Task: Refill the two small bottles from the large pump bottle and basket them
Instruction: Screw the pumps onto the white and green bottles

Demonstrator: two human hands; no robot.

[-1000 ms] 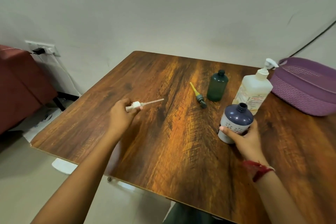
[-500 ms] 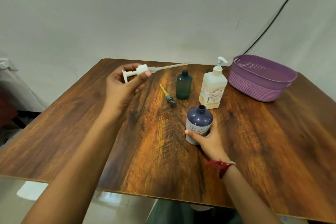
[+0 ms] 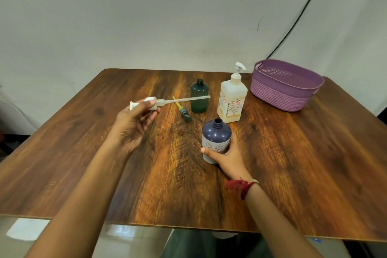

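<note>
Three bottles (image 3: 216,134), two loose pumps (image 3: 185,112)

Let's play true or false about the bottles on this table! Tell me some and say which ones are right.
1. The left hand holds a white pump with a long tube. True.
2. The dark blue bottle has its cap on. False: its neck is open, and the right hand grips it.
3. The green bottle lies on its side. False: it stands upright.
4. The large pump bottle stands between the green bottle and the purple basket. True.
5. A small dark pump with a yellow tube lies on the table. True.
</note>
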